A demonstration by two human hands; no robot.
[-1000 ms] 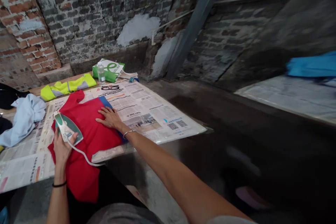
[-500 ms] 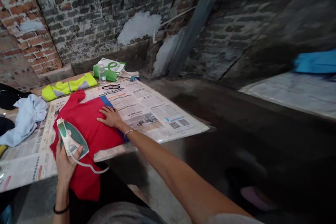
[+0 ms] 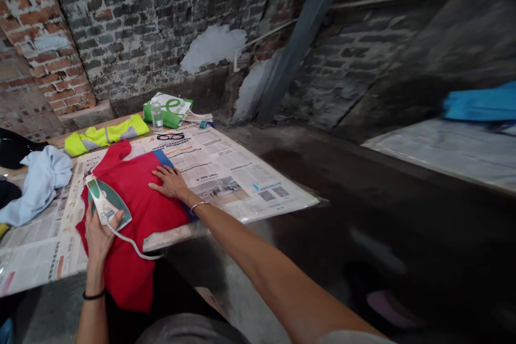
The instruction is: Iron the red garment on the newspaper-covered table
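Left hand [image 3: 99,239]: grips white-and-green electric iron [image 3: 104,203], apparently flat on red, blue-edged cloth garment [image 3: 135,185], which overhangs near edge of newspaper-covered surface [image 3: 245,193]. Right hand [image 3: 171,183]: spread on garment, unclenched.

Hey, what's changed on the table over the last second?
The left hand moved the iron toward the person, then most of the way back over the red garment. Nothing was picked up or let go. The right hand stays spread on the garment; the glasses and bottle haven't moved.
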